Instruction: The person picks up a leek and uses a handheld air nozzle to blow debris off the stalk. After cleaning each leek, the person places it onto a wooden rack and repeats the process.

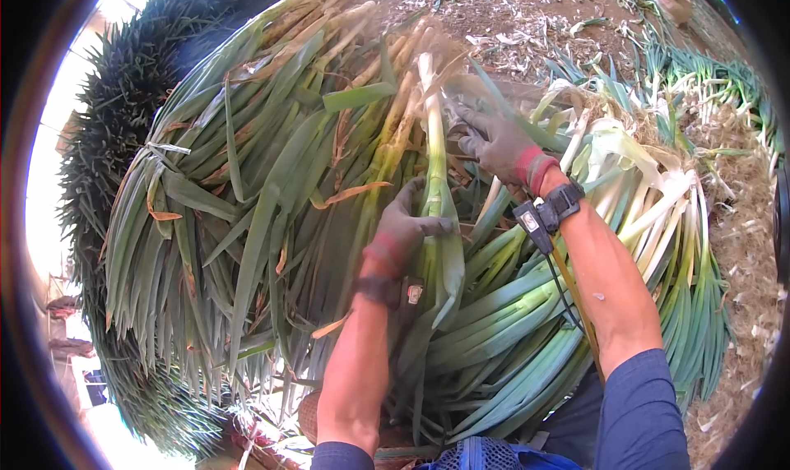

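My left hand (406, 224), in a dark glove with a red cuff, is closed around the green part of a leek (435, 153). The leek stands upright in the view, its pale root end at the top. My right hand (497, 144), gloved the same way, is just right of the stalk with its fingers curled together. A small greyish thing shows at its fingertips, too blurred to name. Behind my left hand lies a big heap of untrimmed leeks (271, 166) with brown, dry outer leaves. Under my right forearm lie cleaner leeks (510, 326).
To the right, a pile of pale-stemmed leeks (658, 211) rests beside stringy root scraps (745, 248). Peelings litter the brown ground (535, 18) at the top. A dark green mass of leaves (111, 166) rises at the far left. A strap with a small device is on each wrist.
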Available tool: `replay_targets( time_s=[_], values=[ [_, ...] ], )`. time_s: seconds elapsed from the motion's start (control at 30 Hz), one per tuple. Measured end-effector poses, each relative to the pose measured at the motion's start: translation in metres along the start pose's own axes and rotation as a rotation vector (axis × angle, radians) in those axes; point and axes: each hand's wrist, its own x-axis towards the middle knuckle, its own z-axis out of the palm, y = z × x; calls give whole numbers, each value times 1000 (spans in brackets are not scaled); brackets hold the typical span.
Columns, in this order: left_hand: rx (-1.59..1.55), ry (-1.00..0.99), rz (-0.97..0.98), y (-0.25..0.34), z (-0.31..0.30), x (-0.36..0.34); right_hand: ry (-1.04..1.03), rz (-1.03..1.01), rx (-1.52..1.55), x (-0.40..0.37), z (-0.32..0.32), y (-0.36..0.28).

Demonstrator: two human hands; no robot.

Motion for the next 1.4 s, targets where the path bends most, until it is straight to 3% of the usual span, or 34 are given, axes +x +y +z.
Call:
replay_targets(
  time_s=[0.1, 0.2, 0.3, 0.4, 0.43, 0.53, 0.63, 0.7, 0.77, 0.87, 0.9, 1.13, 1.2, 1.4],
  values=[
    [-76, -4, -34, -4, 4, -13, 10, 28, 166, 0, 7, 0],
    [-98, -24, -21, -4, 8, -23, -84, 83, 147, 9, 8, 11],
    [-149, -59, -55, -5, 7, -28, 7, -40, 340, -3, 22, 20],
    [-182, -55, -73, -3, 16, -32, -100, 95, 229, -32, 4, -4],
    [-200, -58, -78, -1, 17, -34, -101, 69, 379, -47, -2, -6],
    [-214, -70, -61, 3, 20, -33, -323, 148, 442, -95, -19, -16],
    [-173, -89, -9, -11, 19, -26, -410, 213, 490, -149, -33, -29],
    [-164, -119, 8, -27, 23, -22, -297, 144, 410, -175, -38, -17],
    [-77, -111, -63, -31, 39, -31, -274, 310, 371, -182, -58, -34],
    [24, -167, -104, -52, 54, -36, -242, 188, 241, -175, -59, -29],
    [75, -167, -139, -50, 62, -42, -158, 109, 196, -167, -51, -18],
    [316, -154, -123, -62, 77, -46, -25, 381, -75, -88, -29, 32],
    [416, -142, -131, -60, 76, -45, 61, 294, -157, -78, -23, 42],
    [343, -156, -132, -75, 73, -37, -113, 548, -55, -100, -49, 5]
  ],
)
